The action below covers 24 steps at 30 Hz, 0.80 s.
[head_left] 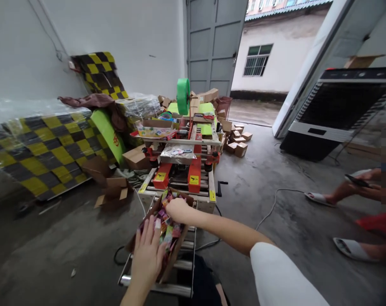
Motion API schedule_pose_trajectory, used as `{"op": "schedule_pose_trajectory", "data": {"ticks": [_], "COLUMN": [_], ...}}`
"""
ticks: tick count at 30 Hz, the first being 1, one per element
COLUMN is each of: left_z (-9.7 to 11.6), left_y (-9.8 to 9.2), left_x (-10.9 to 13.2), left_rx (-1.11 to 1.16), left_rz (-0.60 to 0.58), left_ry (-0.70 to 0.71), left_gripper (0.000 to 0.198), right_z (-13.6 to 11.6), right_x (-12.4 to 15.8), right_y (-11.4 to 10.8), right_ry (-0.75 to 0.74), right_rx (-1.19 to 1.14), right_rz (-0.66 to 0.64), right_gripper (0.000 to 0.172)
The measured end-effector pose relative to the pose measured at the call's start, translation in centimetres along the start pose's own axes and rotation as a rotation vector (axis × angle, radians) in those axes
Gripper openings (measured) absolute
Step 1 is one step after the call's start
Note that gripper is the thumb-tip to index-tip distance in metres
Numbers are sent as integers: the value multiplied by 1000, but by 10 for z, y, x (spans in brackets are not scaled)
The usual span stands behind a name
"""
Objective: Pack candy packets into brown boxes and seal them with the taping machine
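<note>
A cardboard box [174,260] filled with small colourful packets [168,233] stands on the roller conveyor [183,264] in front of me. My left hand [147,250] is open, fingers spread, over the near left part of the box. A pale wrap covers one of its fingertips. My right hand [179,211] reaches across to the far end of the box, its fingers curled down among the packets. What those fingers hold, if anything, is hidden behind the hand.
Beyond the box stands a taping machine [180,170] with a green tape roll [183,97]. Small cartons [240,148] are heaped behind it. Open cartons [114,189] and wrapped stacks [52,148] are left. A cable [276,199] crosses the floor; a person's foot [352,248] is at right.
</note>
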<state>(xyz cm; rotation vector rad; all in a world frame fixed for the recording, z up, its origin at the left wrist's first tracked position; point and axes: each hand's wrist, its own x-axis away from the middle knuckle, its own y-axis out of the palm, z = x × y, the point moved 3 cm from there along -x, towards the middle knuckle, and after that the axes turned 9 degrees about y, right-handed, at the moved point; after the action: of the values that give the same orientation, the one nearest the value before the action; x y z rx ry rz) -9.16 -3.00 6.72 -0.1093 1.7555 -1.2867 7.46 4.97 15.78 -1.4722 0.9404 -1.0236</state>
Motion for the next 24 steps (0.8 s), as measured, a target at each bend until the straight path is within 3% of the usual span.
{"op": "schedule_pose_trajectory", "data": {"ticks": [5,6,8,10,11,14,17,21,24], "left_z": [5,6,9,11,11,9,2,-12,-28], "left_y": [35,39,43,45,45,46,48,55,61], "left_x": [-26,-27,-25,-24,-23,-22,-18,-10,-5], "left_rx": [-83,-85,-86,-76,-64,-6,79,271,444], "left_rz": [-177,-200,-234,-254,-258,-254,-226,-184,-171], "left_ry": [23,10,-10,-26,-32,-48,-95,-199,-232], "left_gripper": [54,52,49,47,48,49,58,67,68], "right_z": [10,14,23,28,28,19,10,11,8], "right_x": [21,29,43,54,57,50,36,22,8], "right_y": [-1,-2,-1,7,14,31,27,16,20], "right_ry": [-83,-89,-20,159,254,418,450,417,349], "right_rx": [8,-27,-143,-259,-289,-285,-247,-202,-117], "right_rz": [-128,-86,119,337,381,341,309,219,225], "right_gripper": [24,31,52,70,72,55,45,30,32]}}
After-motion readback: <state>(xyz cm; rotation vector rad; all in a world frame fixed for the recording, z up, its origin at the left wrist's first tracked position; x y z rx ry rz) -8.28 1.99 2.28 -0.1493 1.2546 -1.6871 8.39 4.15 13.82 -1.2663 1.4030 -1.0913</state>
